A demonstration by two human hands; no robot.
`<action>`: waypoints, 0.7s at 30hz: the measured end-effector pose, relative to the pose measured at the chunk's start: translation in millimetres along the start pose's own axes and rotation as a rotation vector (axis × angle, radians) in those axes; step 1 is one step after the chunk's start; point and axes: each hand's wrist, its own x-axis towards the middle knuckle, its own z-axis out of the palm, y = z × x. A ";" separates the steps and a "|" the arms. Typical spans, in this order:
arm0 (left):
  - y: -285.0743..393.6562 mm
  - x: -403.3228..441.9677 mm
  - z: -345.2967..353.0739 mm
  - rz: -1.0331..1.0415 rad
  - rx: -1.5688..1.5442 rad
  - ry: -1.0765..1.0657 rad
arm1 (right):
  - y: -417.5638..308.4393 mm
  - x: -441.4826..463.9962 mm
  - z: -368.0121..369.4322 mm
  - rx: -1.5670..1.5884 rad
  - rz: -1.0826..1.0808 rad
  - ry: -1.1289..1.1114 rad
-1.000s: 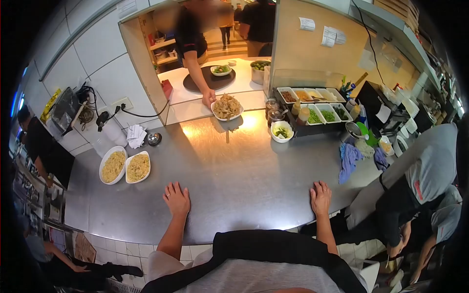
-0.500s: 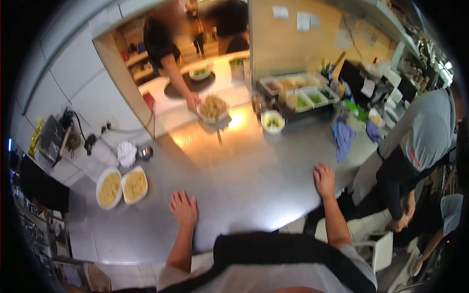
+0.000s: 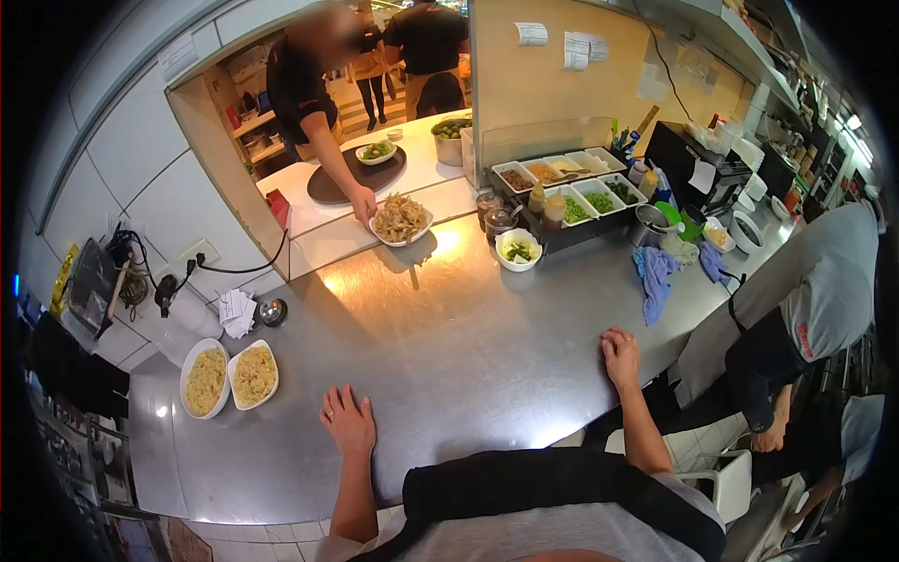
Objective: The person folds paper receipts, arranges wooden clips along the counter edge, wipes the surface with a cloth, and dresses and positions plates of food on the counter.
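My left hand (image 3: 347, 420) lies palm down on the steel counter (image 3: 449, 351), fingers spread and holding nothing. Further right, my right hand (image 3: 620, 358) rests on the same counter with its fingers loosely extended, also without anything in it. Left of my left hand stand two white dishes of yellowish rice-like food, an oval one (image 3: 205, 379) and a squarer one (image 3: 254, 375). Across the counter, another person's hand (image 3: 363, 206) holds the rim of a white bowl heaped with brown shredded food (image 3: 402, 220) at the serving window.
Beyond the window ledge is a dark round tray (image 3: 323, 185) with a salad bowl (image 3: 376, 152). A small bowl of greens (image 3: 518, 250) stands before the topping trays (image 3: 595, 199). Blue cloths (image 3: 657, 281) lie at right, near a co-worker (image 3: 796, 281). A bell (image 3: 272, 312) sits left.
The view has tilted up a little and become sharper. My hands stay on the counter, and the other person still holds the bowl at the window.
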 end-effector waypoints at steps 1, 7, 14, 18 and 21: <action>3.0 2.3 0.0 -0.015 -0.015 -0.002 | 4.6 14.5 1.4 0.113 0.090 -0.021; 65.5 21.6 31.8 -0.144 0.121 0.012 | -51.1 199.5 -14.6 0.255 -0.281 0.059; 130.9 39.8 45.0 -0.167 0.111 0.006 | -98.9 426.2 27.0 -0.221 -0.675 0.163; 134.2 40.6 42.9 -0.173 0.095 0.042 | -111.5 536.2 53.2 -0.308 -0.563 0.295; 135.6 42.4 42.9 -0.179 0.082 0.058 | -138.8 583.3 58.0 -0.189 -0.547 0.460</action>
